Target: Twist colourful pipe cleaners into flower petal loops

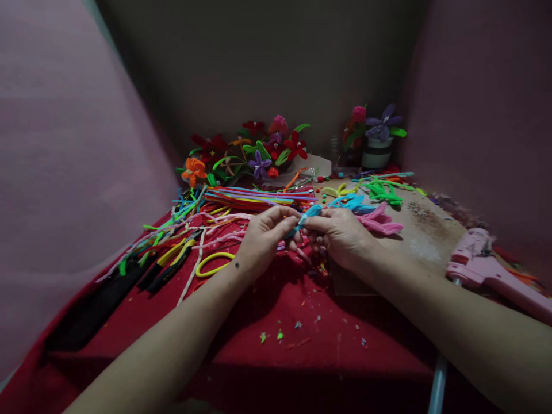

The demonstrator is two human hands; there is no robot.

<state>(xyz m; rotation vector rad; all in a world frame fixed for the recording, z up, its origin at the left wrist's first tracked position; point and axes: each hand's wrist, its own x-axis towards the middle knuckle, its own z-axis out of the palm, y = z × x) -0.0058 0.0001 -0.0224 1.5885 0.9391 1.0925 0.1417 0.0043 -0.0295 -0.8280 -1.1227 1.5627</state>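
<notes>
Both hands meet over the middle of the table, pinching a light-blue piece of bent pipe cleaner point(313, 211). My left hand point(268, 234) grips its lower left end between thumb and fingers. On the other side, my right hand point(342, 234) has thumb and fingertips closed on the same piece, and its curled fingers hide part of it. Just beyond the right hand lie more blue pipe-cleaner shapes point(353, 202) and a pink looped one point(380, 221). A bundle of straight coloured pipe cleaners point(259, 196) lies behind the left hand.
Pliers with yellow-and-black handles point(175, 260) and a yellow handle loop point(211, 263) lie left. A pink glue gun point(478, 261) is at right beside a brown board point(435, 236). Pipe-cleaner flowers point(259, 164) and a striped pot point(376, 153) stand behind. Scraps dot the red cloth point(276, 310).
</notes>
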